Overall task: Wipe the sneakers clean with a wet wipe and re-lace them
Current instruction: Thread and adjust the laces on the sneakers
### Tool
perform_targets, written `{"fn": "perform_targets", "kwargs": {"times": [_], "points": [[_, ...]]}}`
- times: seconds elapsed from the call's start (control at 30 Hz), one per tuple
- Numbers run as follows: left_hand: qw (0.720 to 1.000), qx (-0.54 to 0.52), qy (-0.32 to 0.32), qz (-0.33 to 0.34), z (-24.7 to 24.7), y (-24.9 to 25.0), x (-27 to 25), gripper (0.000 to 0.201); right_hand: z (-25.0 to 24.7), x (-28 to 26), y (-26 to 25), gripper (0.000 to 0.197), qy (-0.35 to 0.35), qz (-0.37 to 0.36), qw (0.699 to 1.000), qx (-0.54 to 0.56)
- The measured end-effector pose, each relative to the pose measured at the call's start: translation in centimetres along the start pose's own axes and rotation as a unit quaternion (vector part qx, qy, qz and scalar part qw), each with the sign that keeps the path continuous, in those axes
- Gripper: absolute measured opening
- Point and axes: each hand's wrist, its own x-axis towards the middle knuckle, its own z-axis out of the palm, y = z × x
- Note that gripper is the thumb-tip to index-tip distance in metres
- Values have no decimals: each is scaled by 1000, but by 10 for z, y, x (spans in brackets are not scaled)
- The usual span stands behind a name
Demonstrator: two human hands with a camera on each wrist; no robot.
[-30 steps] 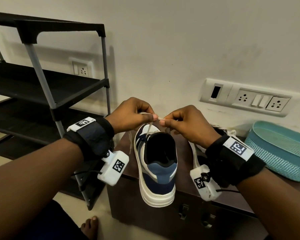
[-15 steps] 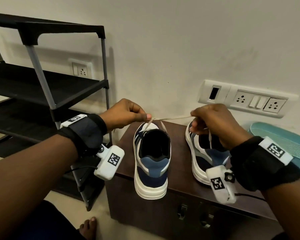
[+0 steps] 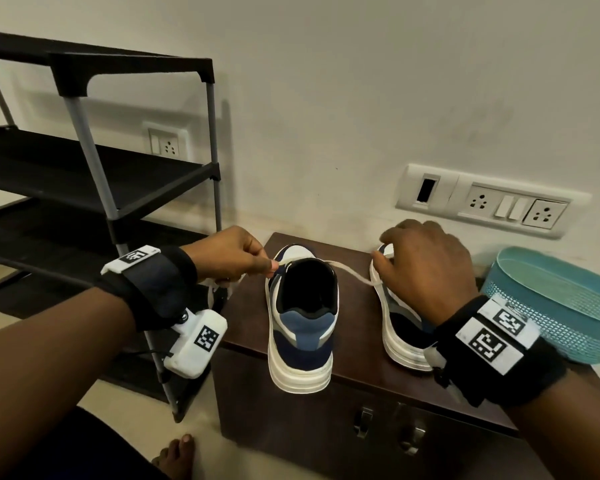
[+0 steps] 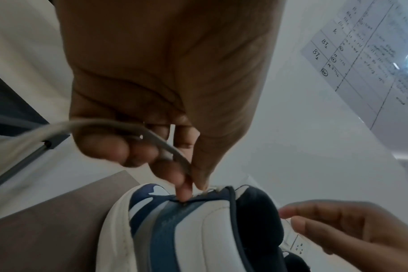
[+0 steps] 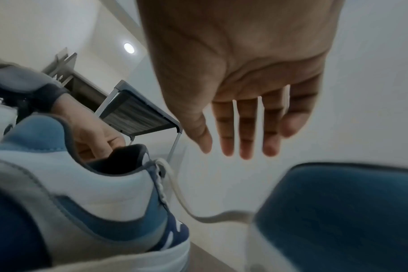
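Left hand [image 3: 231, 256] pinches the lace [image 3: 352, 273] at the near sneaker's [image 3: 302, 320] collar; right hand [image 5: 240, 73], fingers straight, seems just clear of it.

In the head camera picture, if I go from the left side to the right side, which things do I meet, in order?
Black shoe rack → left hand pinching the shoelace → left sneaker → right sneaker with the right hand above it → teal basket.

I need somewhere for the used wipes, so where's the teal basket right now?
In the head view, the teal basket sits at the far right on the dark cabinet, beside the right sneaker.
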Motion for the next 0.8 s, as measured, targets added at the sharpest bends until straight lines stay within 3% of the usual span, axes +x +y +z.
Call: {"fn": "perform_targets", "kwargs": {"times": [0.07, 0.13, 0.2, 0.33, 0.5, 0.67, 0.73, 0.8], "points": [[1000, -14, -22, -7, 2, -1, 0, 17, 3, 8, -3, 29, -50, -14, 979, 199], [999, -31, -39, -14, 4, 1, 1, 15, 12, 14, -13, 27, -158, -10, 912, 379], [998, -54, -42, -11, 5, 4, 3, 16, 23, 17, -20, 19, -213, -7, 877, 430], [997, -66, -19, 18, 7, 6, 4, 13, 26, 22, -19, 17, -202, 0, 888, 414], [994, -97, 21, 35, 8, 8, 5, 20, 29, 16, -22, 18, -196, 58, 838, 507], [994, -77, 68, 35, 5, 4, 9, 19, 35, 12, -34, 16, -194, 42, 833, 517], [995, -58, 75, 36, 3, 3, 9, 20, 34, 13, -35, 15, -188, 31, 845, 500], [995, -31, 83, 33, 1, 2, 7, 21, 32, 16, -33, 15, -169, 15, 889, 425]]}}
